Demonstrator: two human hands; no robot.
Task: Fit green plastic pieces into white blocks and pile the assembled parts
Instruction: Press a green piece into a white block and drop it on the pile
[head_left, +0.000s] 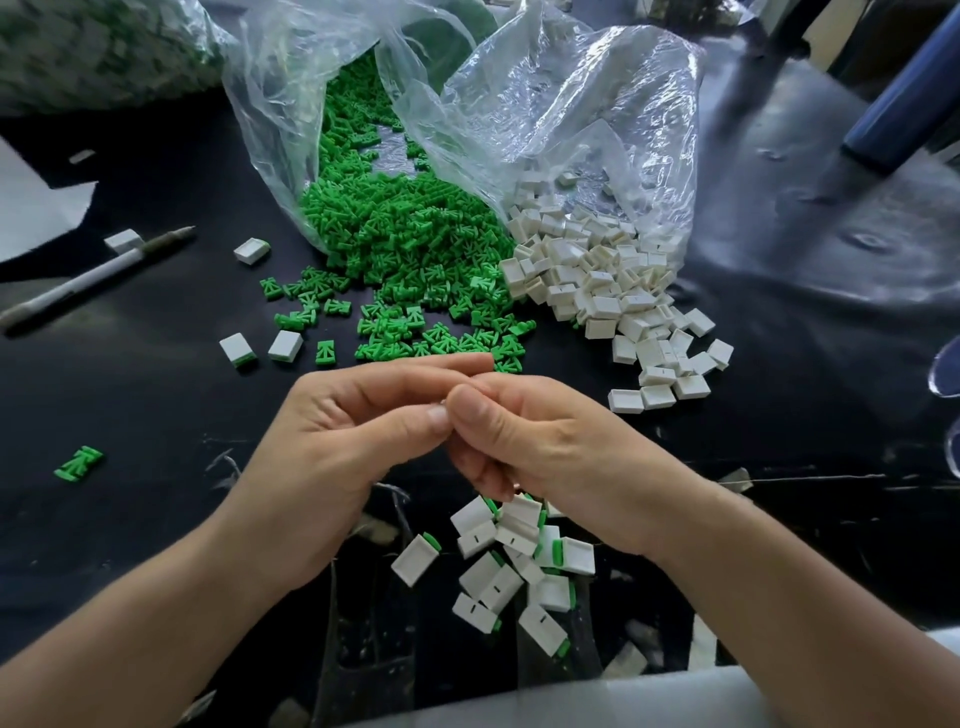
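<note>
My left hand (337, 431) and right hand (524, 436) are curled, fingertips pinched together just above the pile of finished parts (519, 561). What they hold is hidden. If I push crooked, it could pop out and roll off the bench (156, 395).

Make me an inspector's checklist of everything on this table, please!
Surface: black table, scuffed near the front edge.
Job's things: green pieces spill from one clear bag, white blocks from a second bag; assembled parts lie piled at the near edge.
Clutter: pen and white paper at far left.
Hands: left hand and right hand meet at the fingers; what they pinch is hidden.
Cables: nothing seen.
Surroundings: another filled bag top left, blue bar top right.
</note>
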